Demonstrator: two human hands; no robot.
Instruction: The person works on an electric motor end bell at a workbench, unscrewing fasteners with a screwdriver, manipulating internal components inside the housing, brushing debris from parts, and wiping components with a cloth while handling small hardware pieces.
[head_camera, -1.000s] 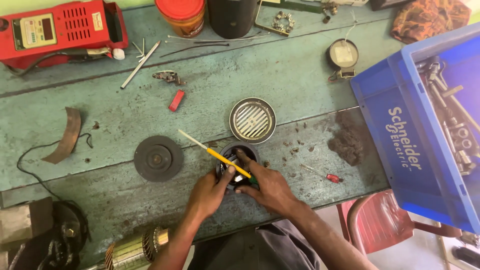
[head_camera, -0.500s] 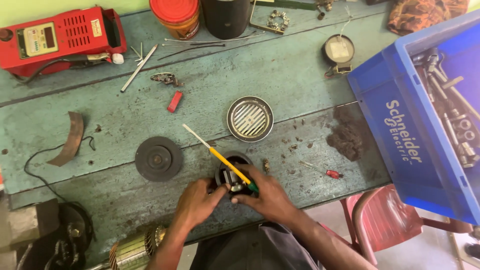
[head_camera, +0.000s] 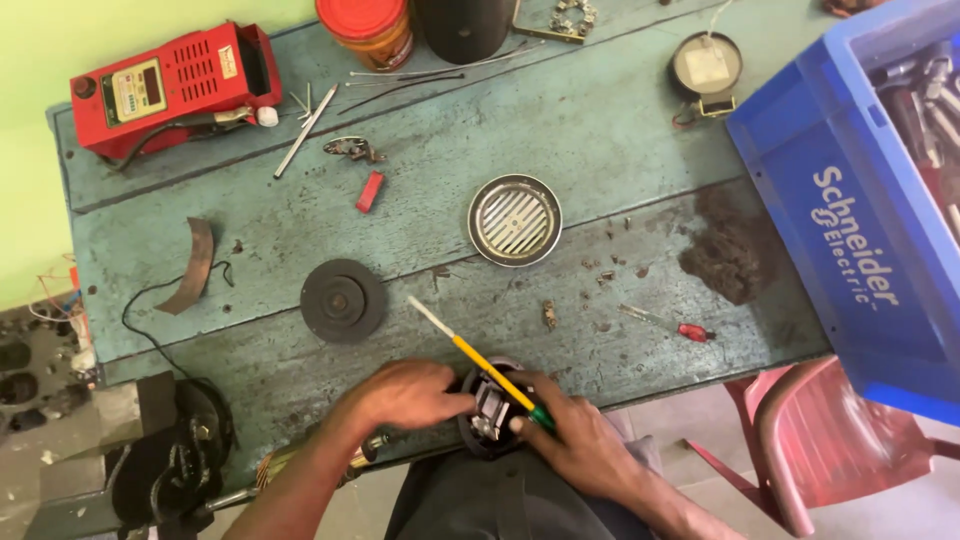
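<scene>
A round black motor housing (head_camera: 492, 408) sits at the near edge of the worn blue-green worktop (head_camera: 600, 130), clasped from both sides by a person's bare hands. The left hand (head_camera: 405, 393) cups the housing's left rim, fingers curled against it. The right hand (head_camera: 575, 440) presses on the right side, its grip closed around the green end of a yellow-handled screwdriver (head_camera: 480, 362), whose metal shaft slants up and to the left over the housing, tip in the air above the boards.

Just beyond the left hand lies a dark round disc (head_camera: 343, 300); farther off and to the right, a circular metal grille (head_camera: 514, 220) rests flat. A small red-handled screwdriver (head_camera: 668, 323) lies to the right of the hands, near a dark stain (head_camera: 728, 250) on the wood. A curved rusty strip (head_camera: 193, 266) and a thin black wire (head_camera: 150, 310) occupy the left side. At the far left stands a red meter box (head_camera: 165, 88); a red-lidded jar (head_camera: 367, 28) and a small red piece (head_camera: 369, 190) lie nearby. A blue plastic crate (head_camera: 850, 230) holding metal tools overhangs the right end, above a red plastic chair (head_camera: 810, 450).
</scene>
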